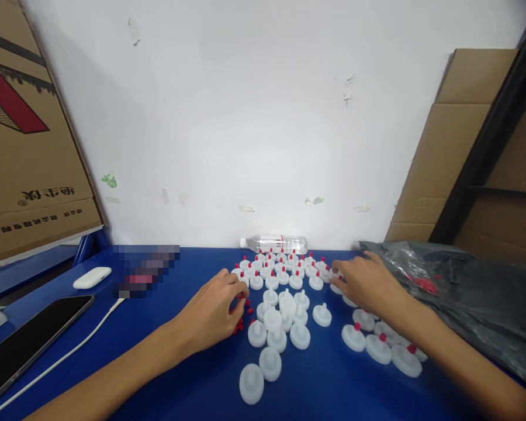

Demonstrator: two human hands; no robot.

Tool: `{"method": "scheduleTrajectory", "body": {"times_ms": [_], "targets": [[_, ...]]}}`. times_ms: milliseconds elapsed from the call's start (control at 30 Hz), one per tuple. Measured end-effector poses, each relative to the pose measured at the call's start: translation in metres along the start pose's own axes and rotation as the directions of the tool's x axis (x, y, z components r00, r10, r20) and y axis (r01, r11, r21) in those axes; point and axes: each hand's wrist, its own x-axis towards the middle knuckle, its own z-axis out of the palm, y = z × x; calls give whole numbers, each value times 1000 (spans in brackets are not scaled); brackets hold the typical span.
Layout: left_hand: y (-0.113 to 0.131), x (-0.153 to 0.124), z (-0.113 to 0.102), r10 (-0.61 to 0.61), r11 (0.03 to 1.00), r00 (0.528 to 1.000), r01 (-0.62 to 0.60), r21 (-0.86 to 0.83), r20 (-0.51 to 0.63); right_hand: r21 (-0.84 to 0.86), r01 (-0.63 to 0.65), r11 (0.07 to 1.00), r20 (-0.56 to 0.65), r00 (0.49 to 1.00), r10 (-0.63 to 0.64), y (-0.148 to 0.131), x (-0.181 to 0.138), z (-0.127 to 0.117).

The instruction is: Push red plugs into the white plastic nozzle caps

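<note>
My left hand (214, 307) is curled over a small pile of red caps (240, 325), its thumb and fingers pinched with red showing between them. At the right end of the far rows, my right hand (362, 279) has its fingers bent around the top of a white round lid with a spout (335, 288), partly hidden by the hand. Between the hands stand several white lids with bare spouts (322, 315). Behind them are rows of lids with red caps on their spouts (295, 280). More red-capped lids (378, 349) sit below my right forearm.
A clear plastic bottle (274, 243) lies against the wall. On the left are a phone (30, 339), a white earbud case (92, 278) and a white cable (76, 348). A dark plastic sheet (473, 304) with a clear bag of red pieces (423, 283) covers the right side.
</note>
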Motion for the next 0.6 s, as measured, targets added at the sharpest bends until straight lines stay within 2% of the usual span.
{"method": "scheduleTrajectory", "body": {"times_ms": [167, 333, 467, 600], "targets": [[1, -1, -1, 10, 1000, 1000, -11, 10, 9, 29, 32, 999, 62, 997, -34, -7, -3, 1], [2, -2, -2, 13, 1000, 1000, -13, 11, -7, 45, 60, 997, 67, 996, -63, -6, -2, 1], [3, -1, -3, 4, 1000, 999, -4, -10, -46, 50, 69, 996, 21, 997, -70, -1, 1, -11], [6, 0, -7, 4, 996, 994, -14, -85, -110, 147, 27, 989, -133, 991, -8, -8, 1, -28]]}}
